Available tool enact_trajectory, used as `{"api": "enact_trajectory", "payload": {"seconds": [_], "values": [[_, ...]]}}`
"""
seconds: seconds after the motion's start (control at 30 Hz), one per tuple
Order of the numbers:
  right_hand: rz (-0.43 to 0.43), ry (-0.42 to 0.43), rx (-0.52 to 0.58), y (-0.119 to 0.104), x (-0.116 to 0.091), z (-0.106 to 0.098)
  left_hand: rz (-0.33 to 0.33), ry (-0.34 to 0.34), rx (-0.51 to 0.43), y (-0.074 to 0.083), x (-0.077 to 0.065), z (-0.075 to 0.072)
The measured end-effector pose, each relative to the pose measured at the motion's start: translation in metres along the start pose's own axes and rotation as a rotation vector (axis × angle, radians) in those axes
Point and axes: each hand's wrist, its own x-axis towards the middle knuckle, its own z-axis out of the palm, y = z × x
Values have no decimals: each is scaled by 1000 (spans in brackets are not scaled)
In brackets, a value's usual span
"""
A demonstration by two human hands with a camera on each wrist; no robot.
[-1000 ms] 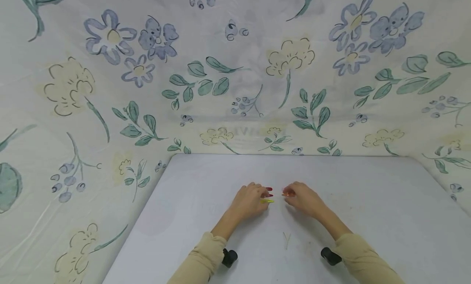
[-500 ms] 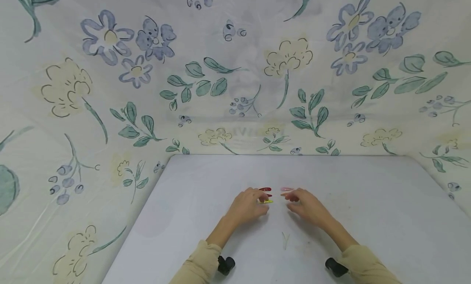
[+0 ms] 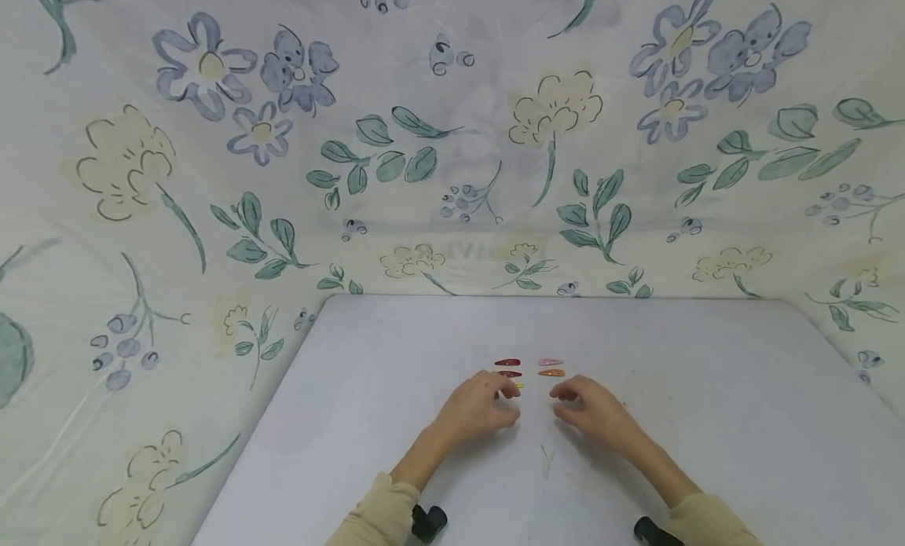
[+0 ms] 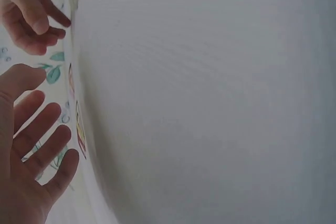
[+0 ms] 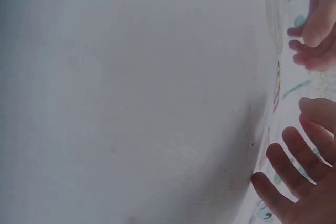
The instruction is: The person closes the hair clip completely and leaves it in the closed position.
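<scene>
Small snap hair clips lie on the white table in two short columns. The left column has a red hair clip [image 3: 507, 362], a dark red hair clip [image 3: 510, 374] and a yellow hair clip [image 3: 520, 386], the last partly hidden by my left hand [image 3: 478, 405]. To the right are a pink hair clip [image 3: 551, 362] and an orange hair clip [image 3: 551, 372]. Just in front of these two hovers my right hand [image 3: 599, 412], its fingers loosely bent around nothing. In the left wrist view, the fingers of my left hand [image 4: 37, 150] are spread and hold nothing.
A thin, pale Y-shaped thing [image 3: 547, 461] lies on the white table [image 3: 382, 342] between the forearms. Black devices [image 3: 428, 524] sit by both wrists. A floral cloth [image 3: 467, 153] rises behind the table's back edge and along its sides.
Both hands have drawn back toward me, away from the hair clips. The orange and pink hair clips, earlier partly covered by the right hand, now lie in full view.
</scene>
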Motion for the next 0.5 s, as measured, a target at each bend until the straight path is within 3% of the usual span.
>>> {"api": "enact_trajectory", "payload": {"seconds": [0.13, 0.33, 0.5], "values": [[-12, -1, 7, 2, -7, 2, 5, -32, -28, 3, -3, 3], [38, -40, 24, -1, -15, 4, 26, -74, -93, 9, -6, 6], [-46, -52, 5, 0, -22, 3, 49, -94, -103, 12, -8, 11]]}}
